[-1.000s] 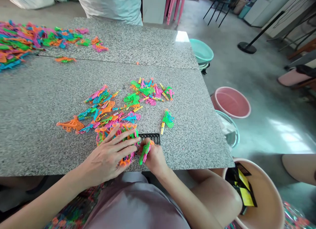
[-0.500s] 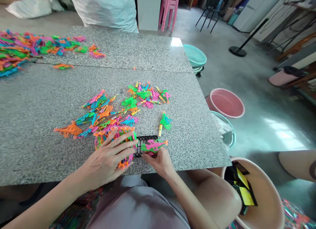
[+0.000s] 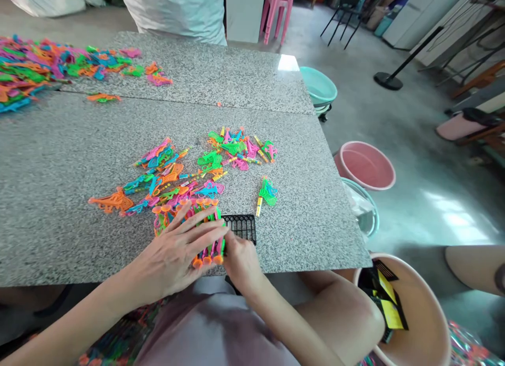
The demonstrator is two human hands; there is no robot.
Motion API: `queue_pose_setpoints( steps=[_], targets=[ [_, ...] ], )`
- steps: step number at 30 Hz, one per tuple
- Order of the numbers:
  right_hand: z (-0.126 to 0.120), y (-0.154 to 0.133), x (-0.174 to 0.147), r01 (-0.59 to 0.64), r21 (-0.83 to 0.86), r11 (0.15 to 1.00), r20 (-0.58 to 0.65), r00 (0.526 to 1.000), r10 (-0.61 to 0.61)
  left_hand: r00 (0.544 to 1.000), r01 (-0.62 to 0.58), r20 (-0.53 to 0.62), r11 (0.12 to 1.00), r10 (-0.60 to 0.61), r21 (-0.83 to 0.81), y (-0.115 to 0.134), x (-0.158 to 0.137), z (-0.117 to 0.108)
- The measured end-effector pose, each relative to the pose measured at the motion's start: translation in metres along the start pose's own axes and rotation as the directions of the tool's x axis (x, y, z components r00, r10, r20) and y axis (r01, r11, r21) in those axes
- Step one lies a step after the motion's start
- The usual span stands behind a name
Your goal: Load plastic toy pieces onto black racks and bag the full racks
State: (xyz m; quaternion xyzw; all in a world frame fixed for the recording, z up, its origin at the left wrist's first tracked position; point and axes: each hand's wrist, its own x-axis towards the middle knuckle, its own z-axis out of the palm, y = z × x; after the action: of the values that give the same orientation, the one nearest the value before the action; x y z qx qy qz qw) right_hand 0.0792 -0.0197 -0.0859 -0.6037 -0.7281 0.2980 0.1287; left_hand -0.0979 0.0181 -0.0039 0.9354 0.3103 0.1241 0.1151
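Note:
Small bright plastic toys with round orange ends stand packed in a row (image 3: 208,262) in a black grid tray (image 3: 243,226) near the table's front edge. My left hand (image 3: 183,240) lies across the top of this row, fingers stretched out and resting on the toys. At the row's right end, my right hand (image 3: 241,261) is closed, its fingertips against a pink and green toy (image 3: 219,245) and partly hidden. The bare right part of the tray shows beyond my knuckles. A green and blue toy with a yellow tube (image 3: 266,193) lies just behind the tray.
Loose toys lie in a heap (image 3: 169,179) behind my left hand and another heap (image 3: 239,148) farther back. A large pile (image 3: 47,66) covers the far left. Beside the table stand a pink basin (image 3: 366,166) and a beige tub (image 3: 426,303) holding black and yellow pieces.
My right hand has moved left with the pink and green toy, from above the bare tray grid to the end of the row. My left hand stays on the row.

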Motion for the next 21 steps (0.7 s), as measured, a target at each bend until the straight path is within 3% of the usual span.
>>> queue_pose_setpoints(
  steps=[3, 6, 7, 9, 11, 14, 17, 19, 21],
  targets=[
    [-0.012, -0.003, 0.004, 0.071, -0.036, 0.997, 0.065, 0.996, -0.068, 0.999, 0.012, 0.037, 0.999, -0.014, 0.046, 0.004, 0.000, 0.001],
    [-0.036, 0.010, 0.019, 0.102, 0.086, 0.991, 0.127, 0.986, -0.112, 0.998, 0.022, -0.062, 0.998, -0.018, 0.065, 0.006, 0.002, 0.006],
    [-0.047, 0.018, 0.027, 0.054, 0.099, 0.994, 0.102, 0.993, -0.064, 0.996, 0.017, -0.092, 0.997, -0.010, 0.069, 0.006, 0.003, 0.008],
    [-0.069, 0.037, 0.045, -0.141, 0.038, 0.989, -0.035, 0.989, 0.142, 0.992, -0.010, -0.126, 0.996, 0.021, 0.088, 0.005, 0.005, 0.010],
    [-0.086, 0.054, 0.062, -0.351, -0.044, 0.935, -0.184, 0.923, 0.337, 0.987, -0.039, -0.151, 0.994, 0.055, 0.103, 0.003, 0.005, 0.010],
    [-0.096, 0.074, 0.070, -0.447, 0.014, 0.894, -0.158, 0.882, 0.443, 0.989, -0.031, -0.145, 0.997, 0.042, 0.074, 0.002, 0.004, 0.008],
    [-0.089, 0.082, 0.056, -0.405, 0.310, 0.860, -0.072, 0.892, 0.445, 0.995, 0.003, -0.096, 0.999, 0.000, 0.033, 0.002, 0.001, 0.006],
    [-0.079, 0.079, 0.043, -0.283, 0.463, 0.840, -0.071, 0.933, 0.354, 0.996, 0.015, -0.083, 1.000, -0.013, 0.019, 0.003, 0.001, 0.006],
    [-0.065, 0.072, 0.035, -0.122, 0.502, 0.856, -0.129, 0.968, 0.213, 0.996, 0.028, -0.080, 1.000, -0.027, 0.003, 0.004, 0.002, 0.006]
  ],
)
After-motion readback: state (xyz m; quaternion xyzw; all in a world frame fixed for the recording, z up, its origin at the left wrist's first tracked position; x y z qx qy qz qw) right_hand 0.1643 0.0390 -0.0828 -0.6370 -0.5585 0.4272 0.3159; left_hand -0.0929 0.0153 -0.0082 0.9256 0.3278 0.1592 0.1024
